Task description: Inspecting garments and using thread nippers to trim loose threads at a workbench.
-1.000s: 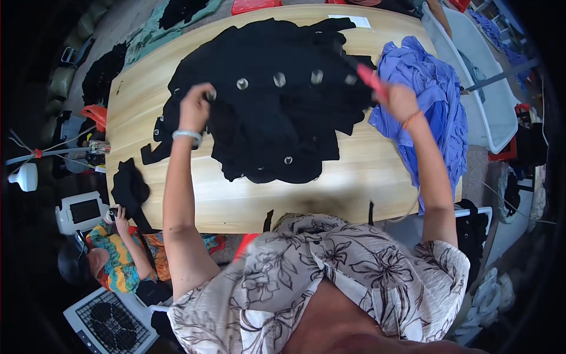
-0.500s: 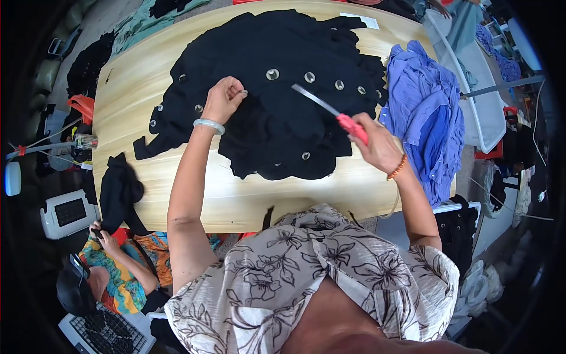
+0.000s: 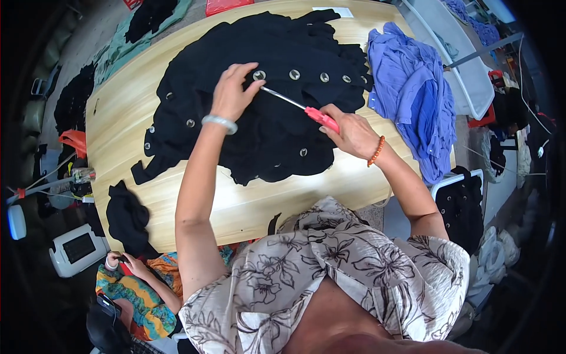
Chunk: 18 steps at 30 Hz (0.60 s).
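Note:
A black garment [image 3: 206, 71] lies spread over the wooden table, dotted with several round shiny metal fittings. My left hand [image 3: 233, 91] is on it, thumb and forefinger apart on either side of one fitting [image 3: 259, 75]; nothing shows gripped between them. My right hand [image 3: 354, 134] is closed around a red-handled tool [image 3: 321, 119] with a long thin metal shaft. The shaft points left, and its tip meets or lies just beside my left thumb, close below that fitting. I cannot tell whether the tip touches the cloth.
A crumpled blue-violet garment [image 3: 407, 94] covers the table's right side. A smaller black cloth piece [image 3: 127, 218] lies at the near left corner, where a co-worker in a patterned top [image 3: 138, 301] sits. Beyond the right edge stands a white bin [image 3: 451, 56]. Bare wood [image 3: 118, 135] shows at left.
My left hand has gone from a pinch to spread fingers and moved to the fitting. The tool has moved left and its tip now reaches my left thumb. The whole view has shifted slightly.

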Motion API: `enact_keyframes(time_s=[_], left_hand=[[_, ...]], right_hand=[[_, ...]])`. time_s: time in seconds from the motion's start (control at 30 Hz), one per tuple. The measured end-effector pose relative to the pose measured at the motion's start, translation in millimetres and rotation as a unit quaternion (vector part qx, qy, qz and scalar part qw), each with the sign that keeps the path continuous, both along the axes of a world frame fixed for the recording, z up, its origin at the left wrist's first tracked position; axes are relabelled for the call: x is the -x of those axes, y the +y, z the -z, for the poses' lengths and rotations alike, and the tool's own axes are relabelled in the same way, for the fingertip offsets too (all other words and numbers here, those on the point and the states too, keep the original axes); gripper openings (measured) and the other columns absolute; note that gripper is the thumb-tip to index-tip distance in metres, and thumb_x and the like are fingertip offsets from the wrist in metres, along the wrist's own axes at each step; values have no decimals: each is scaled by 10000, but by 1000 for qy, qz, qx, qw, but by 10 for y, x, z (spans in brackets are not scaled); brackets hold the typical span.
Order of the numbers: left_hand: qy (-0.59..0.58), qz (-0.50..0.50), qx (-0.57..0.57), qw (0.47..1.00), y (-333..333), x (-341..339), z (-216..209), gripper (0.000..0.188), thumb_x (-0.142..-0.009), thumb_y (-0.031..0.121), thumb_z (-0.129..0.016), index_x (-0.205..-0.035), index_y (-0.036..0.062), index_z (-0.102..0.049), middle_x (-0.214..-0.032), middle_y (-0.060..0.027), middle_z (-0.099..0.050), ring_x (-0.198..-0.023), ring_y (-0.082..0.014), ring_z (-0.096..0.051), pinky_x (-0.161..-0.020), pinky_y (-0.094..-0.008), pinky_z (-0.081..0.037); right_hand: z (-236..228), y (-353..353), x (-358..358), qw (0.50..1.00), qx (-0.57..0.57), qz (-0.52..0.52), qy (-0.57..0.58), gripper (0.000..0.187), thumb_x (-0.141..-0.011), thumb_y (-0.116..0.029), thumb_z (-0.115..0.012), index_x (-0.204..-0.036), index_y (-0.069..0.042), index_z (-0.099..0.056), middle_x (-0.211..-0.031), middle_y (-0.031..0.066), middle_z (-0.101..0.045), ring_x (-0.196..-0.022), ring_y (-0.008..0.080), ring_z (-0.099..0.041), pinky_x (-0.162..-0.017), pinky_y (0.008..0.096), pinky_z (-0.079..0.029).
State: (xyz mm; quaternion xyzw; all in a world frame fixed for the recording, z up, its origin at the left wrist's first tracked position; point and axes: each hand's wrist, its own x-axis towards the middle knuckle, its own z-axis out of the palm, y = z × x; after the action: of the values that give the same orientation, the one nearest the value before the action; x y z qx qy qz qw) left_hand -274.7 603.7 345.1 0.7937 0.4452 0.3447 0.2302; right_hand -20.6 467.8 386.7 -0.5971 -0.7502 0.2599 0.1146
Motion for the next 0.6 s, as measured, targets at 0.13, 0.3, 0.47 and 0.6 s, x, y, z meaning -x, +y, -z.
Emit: enact_keyframes(time_s=[0.13, 0.3, 0.47, 0.6], left_hand=[[91, 18, 37, 995, 242, -201, 182, 218, -731, 98, -740, -923, 60, -645, -886, -128, -609, -865, -346, -620, -777, -403, -501], [49, 29, 110, 992, 209, -153, 195, 129, -750, 63, -719, -869, 30, -679, -803, -111, -649, -710, -250, -634, -667, -331, -506], [211, 1, -160, 964, 35, -354, 105, 84, -791, 144, -686, -843, 92, -726, -871, -40, -641, -928, -246, -558, -770, -392, -429], [203, 83, -119, 968, 66, -890, 34, 344, -744, 157, -735, -1072, 86, -659, -969, -95, -611, -934, -301, -584, -819, -398, -485]], right_hand=[[40, -14, -167, 999, -10, 18, -38, 308, -886, -236, -621, -1121, -83, -493, -731, 211, -618, -723, 414, -621, -647, 492, -469], [106, -20, -239, 999, -28, 3, -22, 329, -868, -264, -632, -1086, -43, -523, -756, 199, -649, -776, 395, -647, -689, 491, -500], [241, -44, -354, 998, -21, 6, 65, 322, -898, -230, -601, -1151, -60, -500, -842, 177, -651, -802, 377, -633, -708, 462, -487], [310, -181, -645, 998, -5, 38, 53, 314, -905, -246, -588, -1162, -87, -504, -842, 180, -646, -783, 376, -634, -693, 463, -487]])
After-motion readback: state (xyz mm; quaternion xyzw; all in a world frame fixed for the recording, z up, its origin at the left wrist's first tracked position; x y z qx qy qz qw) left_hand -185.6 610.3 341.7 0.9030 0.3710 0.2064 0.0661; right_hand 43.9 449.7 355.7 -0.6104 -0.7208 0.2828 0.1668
